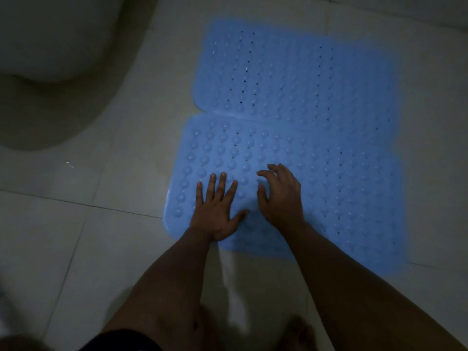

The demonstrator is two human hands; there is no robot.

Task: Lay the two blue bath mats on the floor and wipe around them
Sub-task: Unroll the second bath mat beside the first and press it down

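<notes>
Near bath mat [329, 193] under both palms: left hand [215, 211] spread flat, right hand [281, 196] loosely curled, pressing

Two blue mats are laid flat on the tiled floor, one behind the other. The far mat [291, 74] is studded with rows of small round bumps and dotted with drain holes; its corners are rounded. The near mat [342, 188] is of the same make, with larger-looking domed bumps seen along its left part. The far edge of the near mat is set against the near edge of the far one, touching or slightly overlapped; which cannot be told.
</notes>
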